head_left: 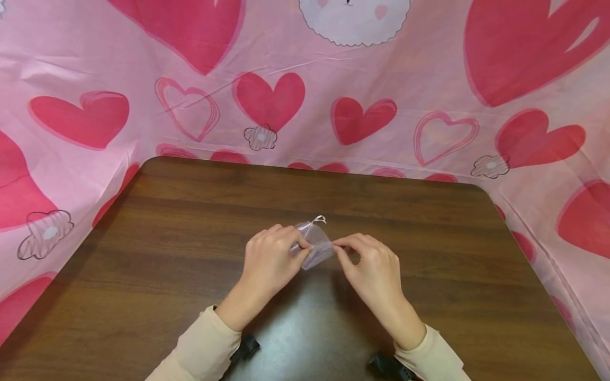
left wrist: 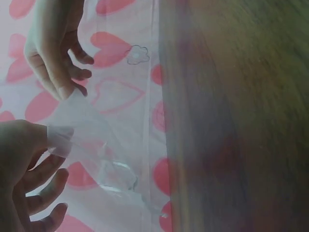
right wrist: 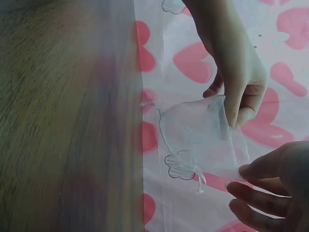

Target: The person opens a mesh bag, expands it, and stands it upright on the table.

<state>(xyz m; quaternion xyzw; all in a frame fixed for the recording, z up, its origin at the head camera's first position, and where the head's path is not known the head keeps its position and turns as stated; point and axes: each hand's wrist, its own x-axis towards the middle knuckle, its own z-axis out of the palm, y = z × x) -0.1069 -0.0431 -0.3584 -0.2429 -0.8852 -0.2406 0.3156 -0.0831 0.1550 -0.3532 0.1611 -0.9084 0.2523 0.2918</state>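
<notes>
Just below the head view's centre, left hand [head_left: 272,257] and right hand [head_left: 375,268] slant inward, both pinching a bag [head_left: 320,244].

Bag [head_left: 319,252] over table [head_left: 181,227], left hand [head_left: 274,258] at its left, right hand [head_left: 375,269] at its right; cloth [head_left: 319,82] beyond table's far edge.
</notes>
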